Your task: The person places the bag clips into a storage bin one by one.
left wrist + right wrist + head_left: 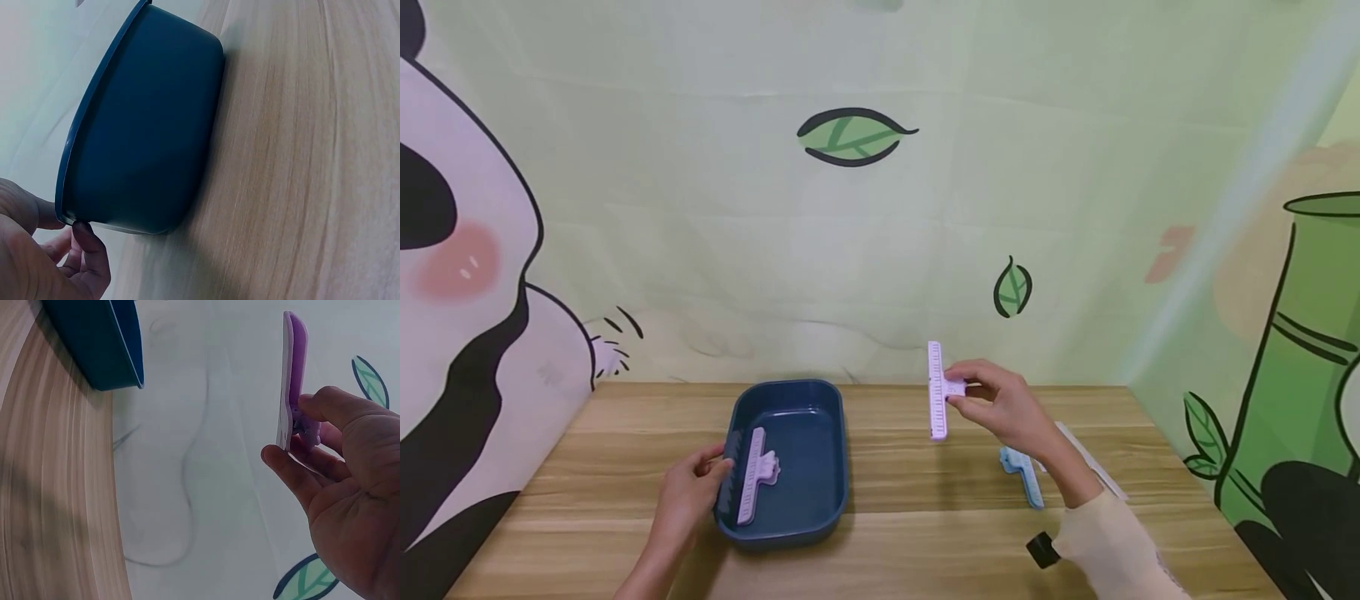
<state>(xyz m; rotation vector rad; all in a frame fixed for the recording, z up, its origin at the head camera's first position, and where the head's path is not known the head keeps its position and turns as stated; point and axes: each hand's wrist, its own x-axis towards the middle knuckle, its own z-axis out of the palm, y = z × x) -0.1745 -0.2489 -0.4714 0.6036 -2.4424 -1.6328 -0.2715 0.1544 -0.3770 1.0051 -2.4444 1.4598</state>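
Observation:
In the head view, my right hand (1000,404) pinches a light purple sealing clip (936,392) by its handle, above the table. The right wrist view shows the purple clip (292,381) upright between thumb and fingers. My left hand (692,487) grips the left rim of a dark blue basin (790,533); in the left wrist view, thumb and fingers pinch the basin's rim (72,144). Inside lies another purple clip (750,479), beside a dark ridged strip (730,475) whose kind is unclear. A light blue clip (1024,477) rests on the table below my right forearm.
A white strip (1093,462), partly hidden by the right forearm, lies on the wooden table (910,542). A printed cloth (880,267) with leaves, a panda and bamboo stands behind the table. A small black block (1042,550) is at the right sleeve.

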